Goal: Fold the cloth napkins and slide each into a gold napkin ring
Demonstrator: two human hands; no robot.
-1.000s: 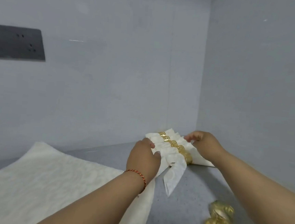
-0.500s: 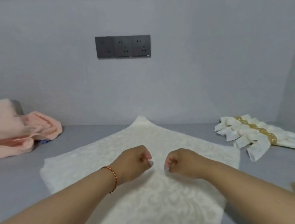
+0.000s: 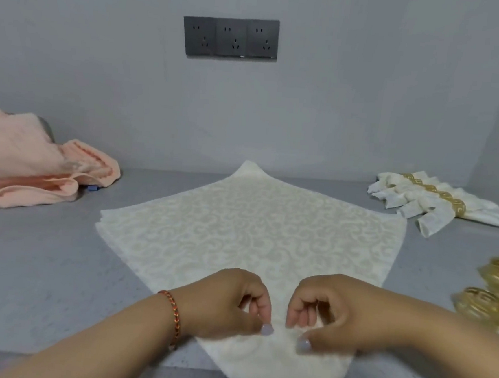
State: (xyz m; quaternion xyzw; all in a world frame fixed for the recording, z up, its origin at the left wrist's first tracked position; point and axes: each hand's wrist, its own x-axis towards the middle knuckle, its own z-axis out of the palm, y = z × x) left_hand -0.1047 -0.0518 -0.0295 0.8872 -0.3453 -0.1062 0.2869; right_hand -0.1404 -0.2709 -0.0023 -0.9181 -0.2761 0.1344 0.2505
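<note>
A plain pale grey wall (image 3: 340, 106) fills the upper half of the view and meets a second wall in a corner at far right. Below it runs a grey speckled countertop (image 3: 39, 261), its front edge crossing the bottom of the frame. On it, turned like a diamond with one corner toward the wall and one hanging just over the front edge, lies a stack of cream napkins (image 3: 253, 234) with a scrolling woven pattern; layered edges show at its left corner. At far left sits a heap of peach towels (image 3: 24, 163), a small blue tag peeking out beside it. At back right, near the corner, lies a row of folded napkins (image 3: 416, 203), each already banded by a gold ring (image 3: 434, 194). Along the right edge, blurred, sit loose gold napkin rings (image 3: 493, 288). A dark grey triple socket plate (image 3: 230, 37) is set in the wall. The left hand (image 3: 226, 301), a red braided bracelet (image 3: 174, 315) on its wrist, and the right hand (image 3: 328, 310) meet over the top napkin's near corner, fingers curled, each thumb and fingertips pinching the cloth
</note>
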